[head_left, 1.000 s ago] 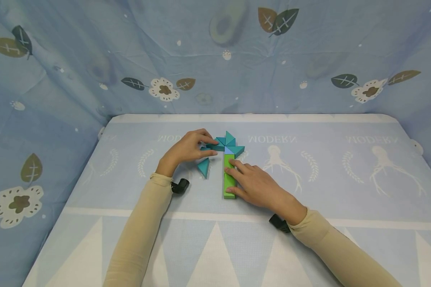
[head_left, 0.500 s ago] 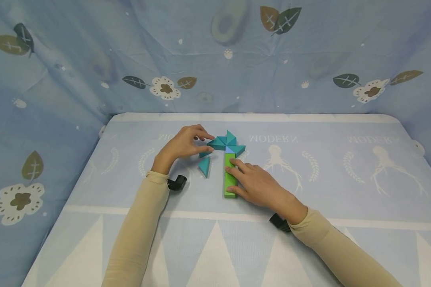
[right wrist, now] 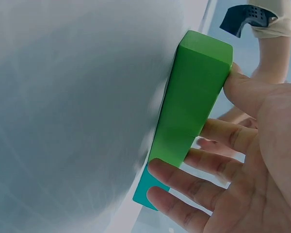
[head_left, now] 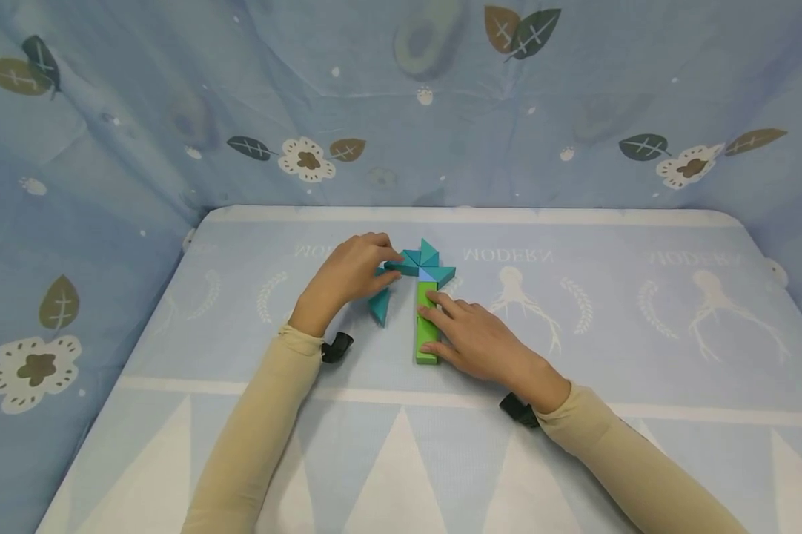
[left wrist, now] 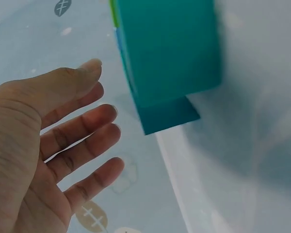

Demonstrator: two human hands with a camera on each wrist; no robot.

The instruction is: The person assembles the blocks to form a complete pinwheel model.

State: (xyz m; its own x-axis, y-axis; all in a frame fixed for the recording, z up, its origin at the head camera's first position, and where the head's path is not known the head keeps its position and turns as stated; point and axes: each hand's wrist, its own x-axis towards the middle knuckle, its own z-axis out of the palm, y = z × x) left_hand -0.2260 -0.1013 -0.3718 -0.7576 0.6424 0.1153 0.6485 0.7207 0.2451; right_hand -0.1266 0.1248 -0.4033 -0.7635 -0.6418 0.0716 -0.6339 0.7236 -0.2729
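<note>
Teal triangular blocks (head_left: 429, 254) form a pinwheel shape on the table, with a light-blue triangle (head_left: 427, 275) below their centre. Green rectangular blocks (head_left: 427, 326) run from it toward me like a stem. My left hand (head_left: 350, 271) hovers at the pinwheel's left, thumb and fingers about a teal triangle (head_left: 401, 269). In the left wrist view those fingers look loosely bent and apart from the blocks. A loose teal triangle (head_left: 379, 306) lies below that hand; another is mostly hidden by it. My right hand (head_left: 474, 341) rests its fingertips and thumb on the green stem.
The table (head_left: 641, 356) has a pale blue printed cover with white triangles and lettering. Its far edge meets a patterned blue curtain (head_left: 508, 148). Black wrist devices (head_left: 337, 347) sit under both sleeves.
My left hand drew back slightly left, then returned toward the pinwheel's left triangle, covering more of the loose pieces. The right hand stays on the green stem.
</note>
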